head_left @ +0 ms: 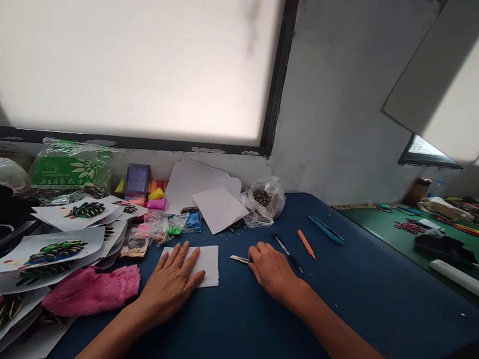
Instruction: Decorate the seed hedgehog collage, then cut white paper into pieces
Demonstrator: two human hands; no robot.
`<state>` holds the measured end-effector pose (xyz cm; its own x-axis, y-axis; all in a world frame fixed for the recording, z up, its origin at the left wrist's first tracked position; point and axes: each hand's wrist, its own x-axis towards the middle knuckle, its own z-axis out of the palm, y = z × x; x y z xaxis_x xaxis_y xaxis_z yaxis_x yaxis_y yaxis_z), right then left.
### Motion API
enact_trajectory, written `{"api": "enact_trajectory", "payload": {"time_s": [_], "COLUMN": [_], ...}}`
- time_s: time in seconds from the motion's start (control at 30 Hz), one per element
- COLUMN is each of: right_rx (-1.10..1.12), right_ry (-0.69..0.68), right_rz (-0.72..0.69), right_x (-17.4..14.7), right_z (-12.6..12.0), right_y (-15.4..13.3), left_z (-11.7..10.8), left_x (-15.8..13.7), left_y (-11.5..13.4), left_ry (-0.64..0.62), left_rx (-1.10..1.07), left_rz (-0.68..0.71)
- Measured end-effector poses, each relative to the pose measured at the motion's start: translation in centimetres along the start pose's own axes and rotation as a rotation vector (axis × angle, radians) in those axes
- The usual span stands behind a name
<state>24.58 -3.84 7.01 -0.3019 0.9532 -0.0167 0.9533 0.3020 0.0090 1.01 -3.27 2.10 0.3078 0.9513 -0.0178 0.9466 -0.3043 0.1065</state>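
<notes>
My left hand (175, 280) lies flat with its fingers spread on a white sheet of paper (211, 264), which rests on the blue tabletop. To the right of it, my right hand (271, 270) is closed, its fingers curled down close to the table. A thin, flat, pale strip (239, 259) with a darker end sticks out from its fingertips toward the paper; its exact kind I cannot make out. Just beyond the right hand lie a black pen (287, 252), an orange marker-like stick (306, 244) and blue tweezers (325, 229).
At left are stacked sheets with seed pictures (57, 249) and a pink cloth (93, 289). Toward the wall stand a green bag (73, 169), coloured clay packets (156, 203), blank sheets (199, 184) and a bag of striped seeds (265, 199). A green table (387, 227) is at right.
</notes>
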Motion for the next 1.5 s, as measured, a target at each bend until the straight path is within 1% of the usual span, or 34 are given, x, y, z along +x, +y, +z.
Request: {"api": "enact_trajectory", "payload": {"time_s": [0.13, 0.27, 0.37, 0.53, 0.63, 0.7, 0.87, 1.0, 1.3, 1.4, 1.5], "right_rx": [0.023, 0.091, 0.142, 0.174, 0.174, 0.171, 0.158, 0.148, 0.138, 0.105, 0.061], "right_ry": [0.009, 0.059, 0.097, 0.139, 0.144, 0.144, 0.142, 0.134, 0.143, 0.140, 0.114], "right_rz": [-0.049, -0.103, -0.106, -0.076, -0.078, -0.080, -0.088, -0.089, -0.134, -0.089, -0.048], "right_x": [0.5, 1.5, 2.1, 2.0, 1.9, 1.8, 1.9, 1.9, 1.7, 1.6, 1.6], "right_z": [0.3, 0.5, 1.1, 2.1, 2.2, 2.2, 2.3, 2.3, 2.2, 2.0, 1.8], "right_y": [0.7, 0.8, 0.6, 0.4, 0.3, 0.3, 0.3, 0.2, -0.8, -0.9, -0.9], "left_z": [-0.1, 0.6, 0.9, -0.5, -1.0, -0.5, 1.3, 1.8, 0.8, 0.5, 0.5], "left_x": [0.2, 0.3, 0.4, 1.3, 2.1, 2.5, 2.8, 2.9, 2.4, 2.4, 2.4], "left_y": [0.0, -0.4, -0.8, -0.6, 0.0, 0.2, -0.4, -0.8, -0.2, 0.0, 0.1], "left_ry": [0.053, 0.077, 0.089, 0.120, 0.069, 0.065, 0.160, 0.196, 0.098, 0.072, 0.072], "left_rx": [0.021, 0.018, -0.011, 0.007, -0.052, -0.052, -0.062, -0.089, -0.074, -0.045, -0.039], "left_rz": [0.001, 0.031, 0.050, 0.105, 0.064, 0.044, 0.076, 0.097, 0.093, 0.083, 0.078]}}
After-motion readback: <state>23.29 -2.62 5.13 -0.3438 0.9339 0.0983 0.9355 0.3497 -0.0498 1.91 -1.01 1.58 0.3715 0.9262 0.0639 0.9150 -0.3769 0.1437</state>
